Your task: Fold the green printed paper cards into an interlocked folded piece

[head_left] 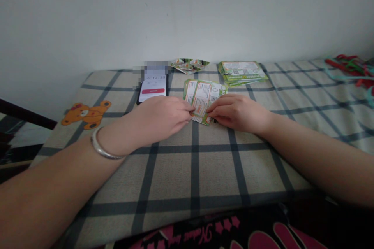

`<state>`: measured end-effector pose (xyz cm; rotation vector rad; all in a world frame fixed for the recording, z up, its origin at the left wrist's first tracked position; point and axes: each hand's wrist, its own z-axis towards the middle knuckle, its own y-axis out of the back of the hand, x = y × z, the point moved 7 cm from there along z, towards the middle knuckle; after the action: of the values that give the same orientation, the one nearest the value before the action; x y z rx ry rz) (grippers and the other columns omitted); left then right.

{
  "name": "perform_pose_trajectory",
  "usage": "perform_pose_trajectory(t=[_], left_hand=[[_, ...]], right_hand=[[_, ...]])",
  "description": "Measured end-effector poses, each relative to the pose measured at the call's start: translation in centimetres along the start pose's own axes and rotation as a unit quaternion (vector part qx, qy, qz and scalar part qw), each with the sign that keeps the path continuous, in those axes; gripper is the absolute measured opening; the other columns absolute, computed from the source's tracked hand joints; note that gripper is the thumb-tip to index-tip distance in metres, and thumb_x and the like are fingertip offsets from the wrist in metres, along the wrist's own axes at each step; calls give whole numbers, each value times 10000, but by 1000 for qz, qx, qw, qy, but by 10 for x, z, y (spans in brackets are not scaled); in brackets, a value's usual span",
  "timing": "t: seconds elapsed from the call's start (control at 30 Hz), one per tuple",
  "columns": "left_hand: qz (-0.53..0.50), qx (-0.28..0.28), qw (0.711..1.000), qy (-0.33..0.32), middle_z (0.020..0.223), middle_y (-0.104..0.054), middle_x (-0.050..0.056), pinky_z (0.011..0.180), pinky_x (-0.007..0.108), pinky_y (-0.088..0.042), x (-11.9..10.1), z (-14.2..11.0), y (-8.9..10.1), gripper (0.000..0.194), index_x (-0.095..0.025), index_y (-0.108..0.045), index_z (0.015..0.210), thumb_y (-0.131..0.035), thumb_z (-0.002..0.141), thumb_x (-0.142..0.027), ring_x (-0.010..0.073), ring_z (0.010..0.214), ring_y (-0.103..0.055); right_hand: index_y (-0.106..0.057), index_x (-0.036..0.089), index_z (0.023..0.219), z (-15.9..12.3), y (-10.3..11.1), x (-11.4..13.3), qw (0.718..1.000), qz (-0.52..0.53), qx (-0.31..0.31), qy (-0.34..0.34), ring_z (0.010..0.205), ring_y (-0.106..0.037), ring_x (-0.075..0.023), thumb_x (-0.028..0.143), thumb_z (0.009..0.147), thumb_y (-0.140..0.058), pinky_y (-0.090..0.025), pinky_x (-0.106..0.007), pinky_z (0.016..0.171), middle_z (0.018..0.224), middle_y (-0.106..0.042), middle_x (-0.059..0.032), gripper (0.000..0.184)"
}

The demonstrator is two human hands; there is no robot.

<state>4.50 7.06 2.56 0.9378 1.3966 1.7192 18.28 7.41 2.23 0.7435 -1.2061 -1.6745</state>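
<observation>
Several green-and-white printed paper cards (201, 95) lie partly overlapped on the tablecloth in front of me. My left hand (163, 116), with a silver bangle at the wrist, pinches the lower left edge of the front card. From the other side, my right hand (239, 113) has its fingers closed at that card's lower right edge. Fingertips cover part of the card's edges. Behind them stands or lies a folded piece of similar printed paper (189, 66). A thicker stack of green cards (242, 72) rests beyond my right hand.
A phone (153, 89) showing a running timer leans or lies beyond my left hand. An orange bear-shaped piece (86, 114) is on the left of the checked tablecloth (175, 175). Red and teal strips (353, 70) are heaped at far right. A wall (187, 15) closes the back.
</observation>
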Motion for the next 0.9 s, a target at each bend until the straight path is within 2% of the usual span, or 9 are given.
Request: perform_pose_trajectory(t=[0.13, 0.23, 0.33, 0.57, 0.73, 0.9], left_hand=[[30, -8, 1000, 1, 1106, -716, 85, 918, 376, -532, -6, 0, -1, 280, -155, -720, 1014, -451, 952, -200, 225, 1067, -653], [61, -43, 996, 39, 1060, -720, 102, 856, 386, -548, -7, 1, -2, 265, -141, -717, 969, -466, 952, -226, 238, 992, -668], [67, -58, 995, 45, 1045, -717, 104, 826, 388, -551, -8, 1, -5, 231, -142, -704, 949, -503, 946, -254, 242, 959, -666], [43, -90, 994, 47, 1062, -724, 71, 848, 388, -545, -6, 1, -4, 209, -178, -700, 1055, -544, 947, -265, 230, 978, -668], [18, -98, 993, 56, 1029, -735, 82, 906, 389, -530, -3, 0, -3, 208, -166, -720, 942, -552, 946, -289, 224, 1015, -667], [17, -106, 993, 57, 995, -739, 87, 905, 388, -533, -1, 0, -1, 216, -153, -717, 930, -556, 943, -296, 226, 1003, -671]], right_hand=[[-722, 132, 904, 1, 1, -4, 999, -19, -11, -32, 848, -661, -199, 182, 906, -559, -509, -325, 768, 961, -737, -103, 170], [-723, 152, 885, 2, 4, -5, 998, -30, -10, -46, 874, -648, -215, 212, 903, -564, -502, -348, 793, 926, -738, -90, 171], [-728, 173, 879, 2, 7, -5, 998, -25, -20, -59, 907, -638, -228, 210, 883, -580, -496, -363, 819, 910, -741, -73, 153], [-711, 172, 809, 2, 6, -12, 996, 37, -39, -69, 849, -650, -199, 165, 830, -629, -485, -338, 819, 862, -730, -54, 84], [-733, 174, 870, -2, 8, -21, 990, 0, -46, -130, 853, -643, -219, 233, 841, -652, -486, -350, 782, 867, -736, -64, 105], [-747, 177, 835, -1, 8, -17, 993, 16, -49, -103, 881, -644, -215, 243, 868, -636, -490, -355, 818, 888, -748, -67, 133]])
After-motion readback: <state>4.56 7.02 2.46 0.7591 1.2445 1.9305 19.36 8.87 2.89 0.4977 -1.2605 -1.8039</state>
